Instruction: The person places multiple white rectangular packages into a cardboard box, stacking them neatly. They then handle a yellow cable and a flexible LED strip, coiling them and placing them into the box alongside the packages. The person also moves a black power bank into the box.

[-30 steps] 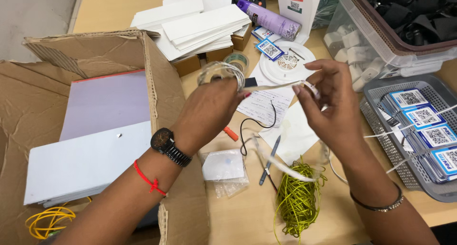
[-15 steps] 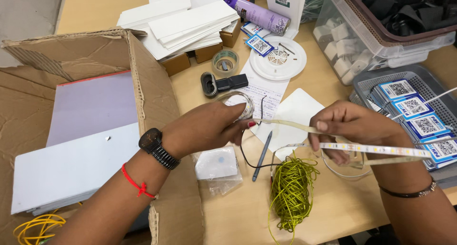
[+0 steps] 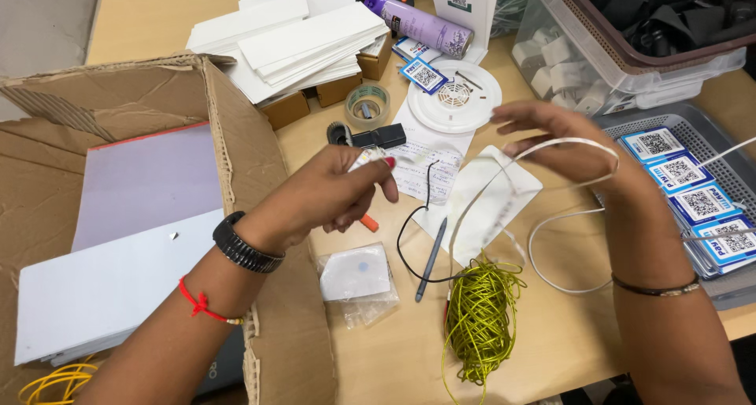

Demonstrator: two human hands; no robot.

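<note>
Left hand: the left hand [image 3: 335, 196] is held above the desk beside the cardboard flap, fingers pinched shut on one end of a thin, flat white strip [image 3: 551, 145]; a ribbed black wristband and a red thread are worn on that arm.
Right hand: the right hand [image 3: 571, 141] is raised over the desk with fingers loosely curled, and the strip is draped in a loop around them; whether it is gripped tightly cannot be told.
Strip: a narrow, pale, flexible band is stretched between the two hands, arching over the right fingers and trailing down toward the desk near the green coil.
Green coil: a loose, tangled bundle of thin yellow-green wire [image 3: 480, 318] is laid on the wooden desk [image 3: 378, 358], below and between the hands.
Cardboard box: a creased brown corrugated box [image 3: 236, 161] is opened at the left, with smooth white and lilac flat sheets inside.
Pen: a slim dark pen [image 3: 431, 257] is laid just beside the coil, on the edge of a white paper sheet.
Pouch: a small clear crinkled plastic pouch [image 3: 356, 277] is set near the box flap.
Tape roll: a round roll of clear tape [image 3: 368, 104] is set by small cardboard cartons.
Tray: a grey mesh tray [image 3: 630, 125] holding glossy blue-and-white cards is placed at the right.
</note>
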